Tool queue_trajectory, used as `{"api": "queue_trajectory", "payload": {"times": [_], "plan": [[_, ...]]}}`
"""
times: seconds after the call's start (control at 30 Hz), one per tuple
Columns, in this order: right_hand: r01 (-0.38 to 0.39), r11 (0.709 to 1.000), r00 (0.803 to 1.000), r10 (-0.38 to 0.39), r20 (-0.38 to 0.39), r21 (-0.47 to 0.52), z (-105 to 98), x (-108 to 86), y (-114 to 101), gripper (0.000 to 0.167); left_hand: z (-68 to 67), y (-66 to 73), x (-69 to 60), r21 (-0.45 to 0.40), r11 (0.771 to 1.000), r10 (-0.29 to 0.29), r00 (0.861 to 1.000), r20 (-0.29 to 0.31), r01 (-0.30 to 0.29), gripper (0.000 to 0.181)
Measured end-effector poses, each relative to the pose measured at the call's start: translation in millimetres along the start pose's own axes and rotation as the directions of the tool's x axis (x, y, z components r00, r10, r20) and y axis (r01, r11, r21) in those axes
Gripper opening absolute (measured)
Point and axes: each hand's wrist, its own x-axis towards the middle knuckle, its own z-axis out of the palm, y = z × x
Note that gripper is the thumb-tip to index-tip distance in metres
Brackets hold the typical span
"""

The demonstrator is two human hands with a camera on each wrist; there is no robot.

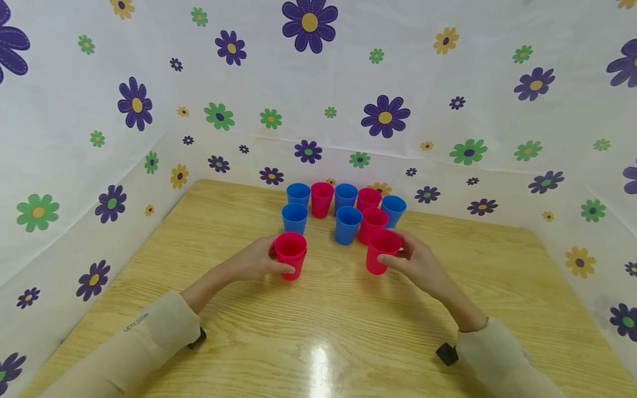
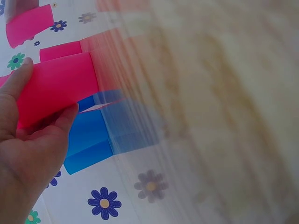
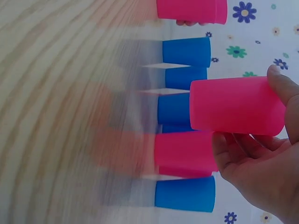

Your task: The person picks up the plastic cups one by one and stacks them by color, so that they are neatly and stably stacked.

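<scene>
My left hand (image 1: 255, 260) grips a pair of nested red cups (image 1: 291, 247) by the side, thumb toward me. One rim shows just above the other. Whether this pair touches the table I cannot tell. My right hand (image 1: 420, 266) holds a single upright red cup (image 1: 381, 250), its thumb on the near side and fingers behind. In the right wrist view this cup (image 3: 236, 105) is raised above the table. Just behind it stands another red cup (image 1: 373, 221). A blue cup (image 1: 294, 220) is behind the left pair, and another blue cup (image 1: 346, 226) stands between the hands, farther back.
A back row of upright cups stands near the table's far edge: blue (image 1: 298, 193), red (image 1: 322, 202), blue (image 1: 345, 193), red (image 1: 369, 197) and blue (image 1: 394, 209). The wooden table (image 1: 259, 331) is enclosed by a white flowered cloth (image 1: 338, 72) at the back and sides.
</scene>
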Motion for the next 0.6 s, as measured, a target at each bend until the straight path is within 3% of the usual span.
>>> {"api": "queue_trajectory", "payload": {"times": [0.37,0.6], "plan": [[0.048,0.997,0.999,-0.049,0.016,0.056,26,21.8,-27,0.062,-0.1,0.6,-1.0,0.005,1.0,0.005,1.0,-0.002,-0.005,0.06],[0.08,0.996,0.997,-0.08,0.003,0.041,40,35.7,-45,0.064,-1.4,-1.0,-0.6,0.003,1.0,0.004,1.0,-0.002,-0.004,0.062]]}}
